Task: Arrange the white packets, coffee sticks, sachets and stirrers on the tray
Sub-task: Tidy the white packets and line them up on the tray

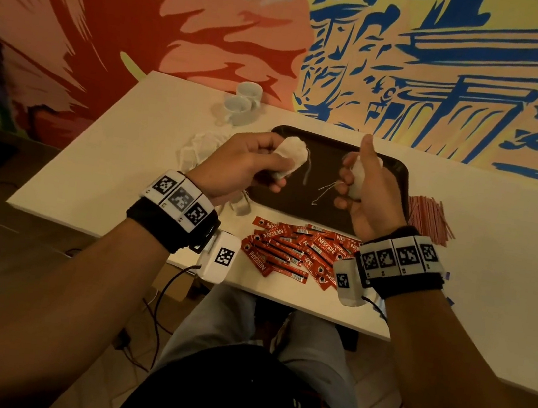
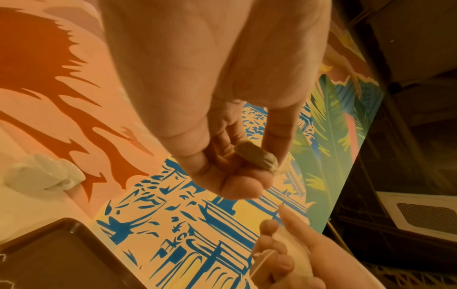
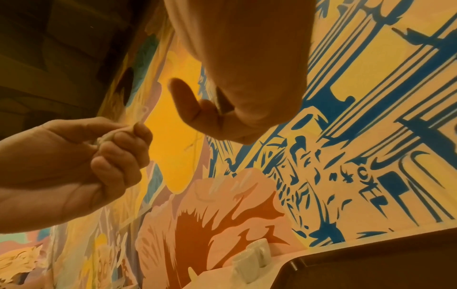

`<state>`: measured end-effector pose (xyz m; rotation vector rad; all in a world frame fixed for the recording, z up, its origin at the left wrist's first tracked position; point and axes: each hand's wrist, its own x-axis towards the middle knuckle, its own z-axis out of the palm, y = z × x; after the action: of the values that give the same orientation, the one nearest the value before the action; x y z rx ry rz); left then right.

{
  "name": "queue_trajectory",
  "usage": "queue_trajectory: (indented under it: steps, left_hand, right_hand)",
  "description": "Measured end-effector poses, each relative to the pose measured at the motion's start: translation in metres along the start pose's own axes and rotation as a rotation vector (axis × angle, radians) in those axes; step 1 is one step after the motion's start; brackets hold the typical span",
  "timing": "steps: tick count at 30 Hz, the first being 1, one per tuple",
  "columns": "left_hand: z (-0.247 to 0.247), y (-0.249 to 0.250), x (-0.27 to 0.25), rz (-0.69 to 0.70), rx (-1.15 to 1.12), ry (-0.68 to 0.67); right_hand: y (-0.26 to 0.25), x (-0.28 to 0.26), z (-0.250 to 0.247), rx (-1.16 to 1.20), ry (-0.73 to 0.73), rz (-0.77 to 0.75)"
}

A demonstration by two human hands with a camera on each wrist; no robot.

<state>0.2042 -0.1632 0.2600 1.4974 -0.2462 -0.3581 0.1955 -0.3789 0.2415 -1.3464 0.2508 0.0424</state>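
Observation:
Both hands hover above the black tray (image 1: 315, 207), each gripping a white stringed packet. My left hand (image 1: 266, 165) curls round one packet (image 1: 289, 156); in the left wrist view its fingers (image 2: 235, 168) pinch the packet (image 2: 257, 158). My right hand (image 1: 355, 181), thumb up, grips the other packet (image 1: 361, 177), whose strings (image 1: 324, 191) dangle over the tray. A pile of white packets (image 1: 199, 149) lies left of the tray. Red coffee sticks (image 1: 295, 249) are heaped in front of it, and red stirrers (image 1: 429, 219) lie to its right.
Two white cups (image 1: 243, 103) stand at the back of the white table (image 1: 102, 152), against the painted wall. The cups (image 3: 249, 254) and the tray's rim (image 3: 371, 260) show in the right wrist view. Cables hang below the table's front edge.

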Motion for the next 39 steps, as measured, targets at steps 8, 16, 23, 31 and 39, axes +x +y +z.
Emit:
queue_trajectory:
  steps: [8, 16, 23, 31, 39]
  left_hand:
    - [-0.014, 0.001, 0.015, 0.02, 0.031, 0.103]
    - [-0.009, -0.001, 0.023, 0.03, 0.078, 0.043]
    - [-0.02, 0.011, 0.032, 0.068, 0.295, -0.002]
    - [-0.029, 0.037, 0.056, 0.079, 0.653, -0.132]
    - [-0.052, 0.047, 0.114, 0.188, 0.911, -0.048]
  right_hand:
    - [0.0, 0.013, -0.005, -0.133, -0.04, -0.055]
    - [0.006, 0.004, 0.022, -0.41, -0.334, -0.043]
    - [0.002, 0.009, 0.02, -0.556, -0.38, -0.141]
    - [0.0, 0.026, 0.014, -0.461, -0.307, -0.153]
    - [-0.002, 0.066, 0.012, -0.563, -0.194, -0.011]
